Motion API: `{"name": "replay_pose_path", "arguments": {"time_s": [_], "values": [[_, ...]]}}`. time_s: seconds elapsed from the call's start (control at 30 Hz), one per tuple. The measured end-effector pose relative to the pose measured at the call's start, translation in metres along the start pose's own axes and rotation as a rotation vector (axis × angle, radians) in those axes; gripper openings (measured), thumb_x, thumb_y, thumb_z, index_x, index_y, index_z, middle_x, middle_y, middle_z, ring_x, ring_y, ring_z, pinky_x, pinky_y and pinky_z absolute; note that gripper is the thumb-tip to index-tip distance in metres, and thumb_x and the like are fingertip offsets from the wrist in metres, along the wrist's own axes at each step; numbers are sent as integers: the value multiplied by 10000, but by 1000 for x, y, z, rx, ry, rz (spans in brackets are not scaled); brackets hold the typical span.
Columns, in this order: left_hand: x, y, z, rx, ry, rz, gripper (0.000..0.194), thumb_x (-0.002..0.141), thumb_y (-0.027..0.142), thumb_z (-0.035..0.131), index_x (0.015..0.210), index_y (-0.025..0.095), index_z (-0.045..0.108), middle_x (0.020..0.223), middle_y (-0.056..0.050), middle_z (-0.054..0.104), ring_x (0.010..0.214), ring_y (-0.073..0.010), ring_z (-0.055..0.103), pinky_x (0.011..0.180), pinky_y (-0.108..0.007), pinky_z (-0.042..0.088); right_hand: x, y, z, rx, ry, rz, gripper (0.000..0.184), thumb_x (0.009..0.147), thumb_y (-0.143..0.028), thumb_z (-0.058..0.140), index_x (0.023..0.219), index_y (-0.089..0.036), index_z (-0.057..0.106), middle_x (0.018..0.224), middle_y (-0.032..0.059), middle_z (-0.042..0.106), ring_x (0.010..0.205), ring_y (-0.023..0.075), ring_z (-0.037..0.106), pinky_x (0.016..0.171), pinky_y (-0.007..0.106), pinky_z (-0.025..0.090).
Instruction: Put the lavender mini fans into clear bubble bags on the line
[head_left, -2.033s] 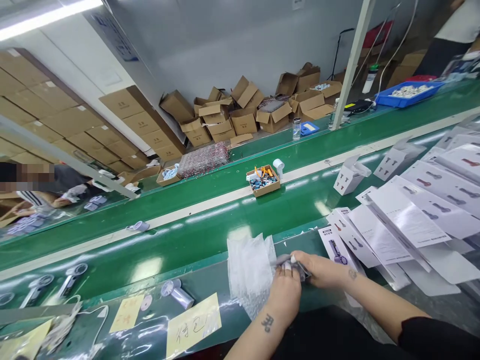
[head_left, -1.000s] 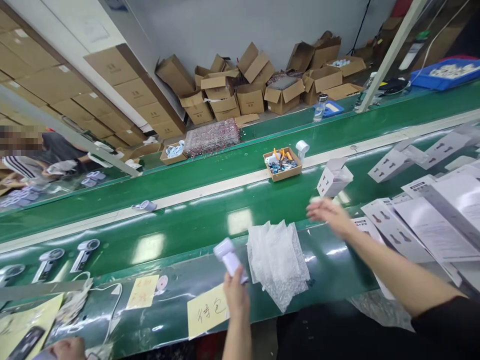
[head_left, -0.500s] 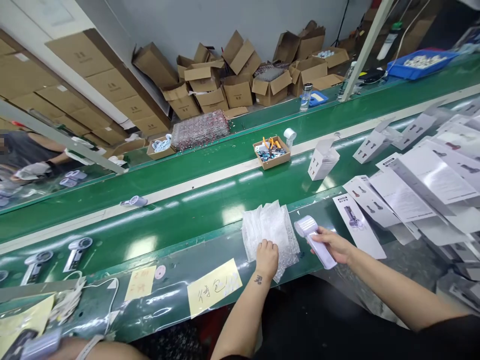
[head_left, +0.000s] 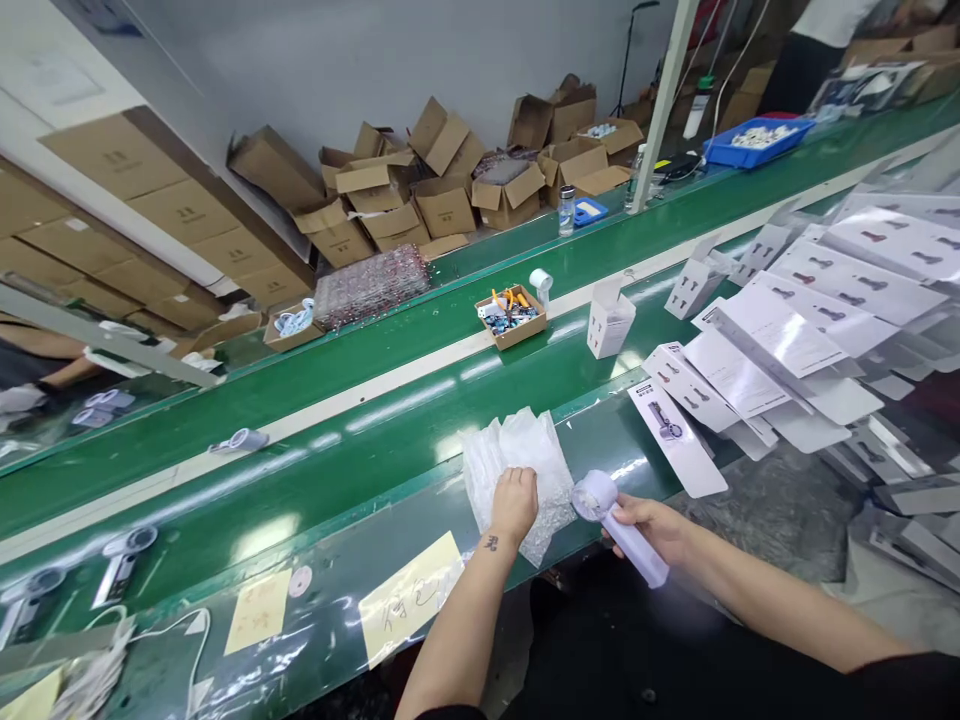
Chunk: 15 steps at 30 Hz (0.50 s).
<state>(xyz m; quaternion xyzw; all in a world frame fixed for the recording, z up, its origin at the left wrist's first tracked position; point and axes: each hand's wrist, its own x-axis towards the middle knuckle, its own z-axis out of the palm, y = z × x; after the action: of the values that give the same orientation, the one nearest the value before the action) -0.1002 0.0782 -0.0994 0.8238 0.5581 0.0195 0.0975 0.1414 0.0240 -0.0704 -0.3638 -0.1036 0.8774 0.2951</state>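
Reference: clock directions read from my left hand as I am looking down, except where noted.

My right hand [head_left: 649,530] is grasping the lilac handheld fan [head_left: 636,550] by its handle, thumb on top; the fan is tilting, round head up toward ten o'clock and butt end toward four. It is sitting at about three o'clock from my left hand [head_left: 515,505], in front of my dark top. The fan's head is hovering just beside the pile of translucent bubble-wrap bags [head_left: 551,460] — touching or apart, I cannot tell.

My left hand is resting on those bags, fingers curling over the upper layer; whether they are pinching a bag, I cannot tell. The bags are lying overlapped on the bench [head_left: 600,430].

Surroundings: a handwritten yellow note [head_left: 411,597] is lying at eight o'clock. A flat carton [head_left: 679,440] with a printed fan is lying at one o'clock from my right hand, and a spread of printed cartons [head_left: 795,320] is overlapping beyond it. On the green belt [head_left: 375,430], an open white box [head_left: 611,320] is standing at one o'clock. At twelve, a cardboard tray [head_left: 525,335] is holding orange-handled tools — a pale fan [head_left: 541,283] is standing just beside it. Another fan [head_left: 246,440] is lying between nine and ten.
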Motion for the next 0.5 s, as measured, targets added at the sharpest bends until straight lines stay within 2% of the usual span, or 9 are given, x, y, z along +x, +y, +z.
{"name": "replay_pose_path", "arguments": {"time_s": [0.07,0.13,0.23,0.3,0.4,0.47,0.5], "values": [[-4,16,-11,-126,42,8,239,879,148,365,961,149,589,881,-99,600,886,-216,527,805,-336,395,5,-3,9,-19,-116,-20,492,621,-150,720,1049,-225,491,863,3,602,733,176,626,563,312,544],[-10,33,-21,-392,70,-1,184,829,143,442,928,171,595,868,-73,610,854,-198,542,759,-304,402,10,-7,18,-42,-200,-38,542,619,-148,725,1097,-238,485,932,16,605,724,171,631,554,313,550],[-19,51,-30,-873,91,-161,124,780,159,474,822,173,589,780,-31,611,747,-160,548,672,-262,396,10,-16,25,-92,-257,-49,519,635,-150,717,1110,-200,514,960,48,609,713,161,628,541,294,552],[-23,57,-31,-1130,115,-341,102,781,228,487,754,168,565,667,4,565,637,-126,509,597,-233,372,3,-20,22,-142,-265,-37,503,645,-142,710,1112,-184,528,967,60,611,721,165,629,534,284,551],[-23,59,-32,-1447,256,-590,197,745,361,552,712,171,512,580,48,459,523,-81,419,506,-198,316,-12,-21,7,-184,-248,-27,510,654,-132,702,1128,-183,521,974,66,612,750,178,633,532,279,557],[-23,60,-37,-1543,349,-661,239,719,396,590,740,173,503,592,56,443,514,-67,410,496,-186,310,-22,-19,-4,-152,-246,-45,518,654,-126,701,1129,-188,505,955,62,617,755,179,634,530,284,563],[-24,62,-40,-1550,352,-661,247,713,393,606,778,173,515,607,54,454,522,-66,423,503,-185,321,-26,-18,-10,-115,-256,-54,506,659,-128,699,1120,-190,500,941,58,620,751,177,635,532,288,566]]}}
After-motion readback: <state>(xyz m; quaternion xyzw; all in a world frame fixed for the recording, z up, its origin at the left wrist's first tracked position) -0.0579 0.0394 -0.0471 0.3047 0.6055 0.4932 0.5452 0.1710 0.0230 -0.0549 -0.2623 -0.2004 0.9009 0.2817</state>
